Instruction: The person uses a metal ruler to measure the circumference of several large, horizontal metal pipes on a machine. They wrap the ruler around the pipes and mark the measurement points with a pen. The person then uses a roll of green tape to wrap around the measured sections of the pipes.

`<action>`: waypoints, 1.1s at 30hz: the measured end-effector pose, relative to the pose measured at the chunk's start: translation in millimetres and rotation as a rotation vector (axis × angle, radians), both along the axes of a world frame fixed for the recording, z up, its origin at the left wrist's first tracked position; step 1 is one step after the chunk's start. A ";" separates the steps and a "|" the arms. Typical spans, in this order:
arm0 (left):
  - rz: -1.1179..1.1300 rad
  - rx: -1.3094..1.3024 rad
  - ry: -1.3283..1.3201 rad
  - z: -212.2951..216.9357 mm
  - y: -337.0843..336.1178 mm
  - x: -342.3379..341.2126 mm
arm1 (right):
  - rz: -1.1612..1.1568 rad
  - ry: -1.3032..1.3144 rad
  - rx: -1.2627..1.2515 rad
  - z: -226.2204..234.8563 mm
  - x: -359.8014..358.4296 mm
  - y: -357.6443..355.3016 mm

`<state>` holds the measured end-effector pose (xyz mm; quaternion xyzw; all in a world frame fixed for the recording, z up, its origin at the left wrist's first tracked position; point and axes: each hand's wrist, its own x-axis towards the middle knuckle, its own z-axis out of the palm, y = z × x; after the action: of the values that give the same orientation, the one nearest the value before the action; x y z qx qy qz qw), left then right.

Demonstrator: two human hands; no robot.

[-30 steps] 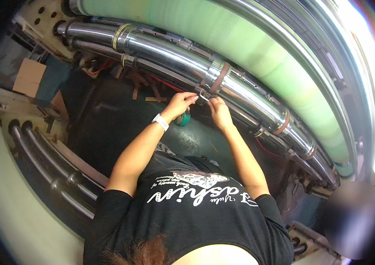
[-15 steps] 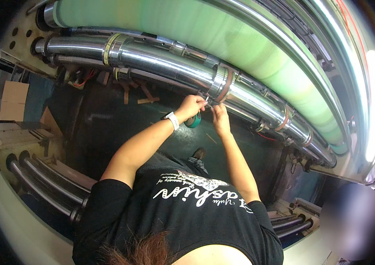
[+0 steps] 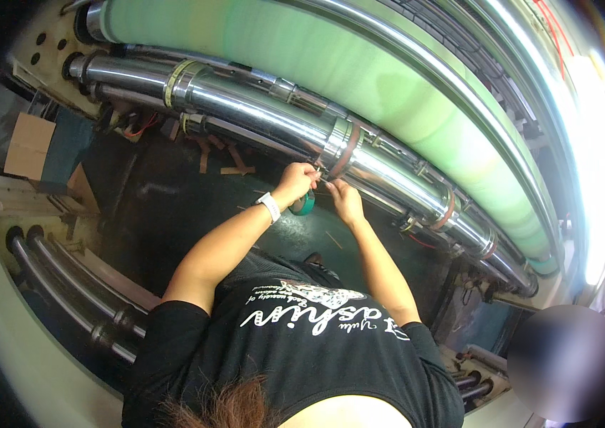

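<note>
My left hand (image 3: 298,181), with a white watch on its wrist, is closed at the near side of a shiny metal roller (image 3: 260,107). A roll of green tape (image 3: 304,204) hangs just under its palm, partly hidden by the fingers. My right hand (image 3: 346,202) is closed in a pinch a little to the right, its fingertips close to the left ones. Something small and pale shows between the fingertips, too small to name. Both hands are by the thin lower bar (image 3: 245,137), below a brown ring (image 3: 346,151) around the roller.
A wide pale-green roller (image 3: 359,68) spans the machine beyond the metal one. Cardboard (image 3: 30,145) stands at the left, and scraps (image 3: 235,170) lie on the dark floor. Dark bars (image 3: 67,285) run at the lower left. A blurred round patch covers the lower right.
The whole view has shifted slightly, so the machine sits lower and to the left. My right fingers have tilted toward my left hand. Both hands stay beside the roller.
</note>
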<state>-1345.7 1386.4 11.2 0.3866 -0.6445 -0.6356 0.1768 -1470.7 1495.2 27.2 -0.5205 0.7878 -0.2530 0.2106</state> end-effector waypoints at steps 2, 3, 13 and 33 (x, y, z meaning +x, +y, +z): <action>-0.008 0.062 -0.005 -2.2 -2.7 -0.4 | -0.022 -0.004 -0.003 -0.5 2.2 0.3; -0.005 0.084 0.008 -0.8 -2.3 -1.2 | -0.031 -0.004 -0.001 0.0 3.5 0.3; -0.069 0.352 0.179 -0.2 -13.7 2.7 | 0.076 0.607 0.163 70.0 14.3 -16.4; -0.089 0.445 0.232 73.3 -4.2 -40.9 | 0.310 0.535 0.297 144.5 -61.0 -33.2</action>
<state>-1386.6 1382.2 84.5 0.3118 -0.4807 -0.8089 0.1321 -1531.7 1462.0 171.6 -0.6454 0.7551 0.0452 0.1059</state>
